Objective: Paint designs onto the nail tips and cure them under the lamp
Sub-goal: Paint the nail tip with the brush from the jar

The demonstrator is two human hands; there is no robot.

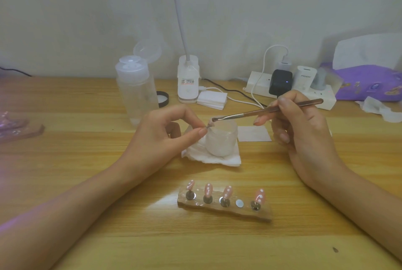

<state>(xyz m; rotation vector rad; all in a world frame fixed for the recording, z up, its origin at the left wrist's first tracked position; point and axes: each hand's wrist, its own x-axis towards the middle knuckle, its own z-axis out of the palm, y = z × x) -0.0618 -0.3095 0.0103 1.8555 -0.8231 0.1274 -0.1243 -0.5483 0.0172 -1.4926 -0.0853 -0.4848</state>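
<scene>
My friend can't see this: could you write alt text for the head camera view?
A left hand pinches a nail tip while the right hand holds a brush to it, above a white jar. Four pink dotted tips stand on a holder in front.

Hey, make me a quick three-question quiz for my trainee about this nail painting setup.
1. True or false: the right hand holds the brush while the left hand pinches a nail tip.
2. How many pink nail tips stand on the holder? A) three B) four C) five
3. Fill in: the white jar sits on a ____.

Key: 1 true; 2 B; 3 tissue.
</scene>
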